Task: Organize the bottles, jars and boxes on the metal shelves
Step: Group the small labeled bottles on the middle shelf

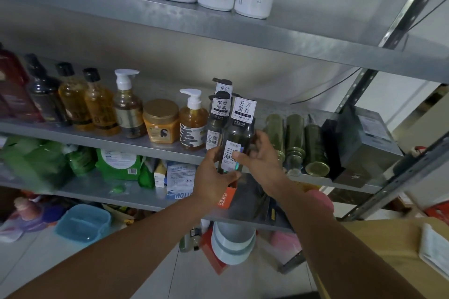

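Bottle (237, 138), dark with a white neck tag, upright at front edge of middle shelf (97, 136), just beside matching bottles (216, 126). Left hand (213, 177) wraps its base, right hand (260, 155) grips its side; hands likely steadying it into the row.

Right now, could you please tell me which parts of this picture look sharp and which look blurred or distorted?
Head view: the white labels on the dark green bottle, gripped by the left hand and right hand, read sharply. Head view, left edge: the green plastic packets and dark red bottle smear. Head view overall: the grey metal shelves bow from wide-angle distortion; light is dim.
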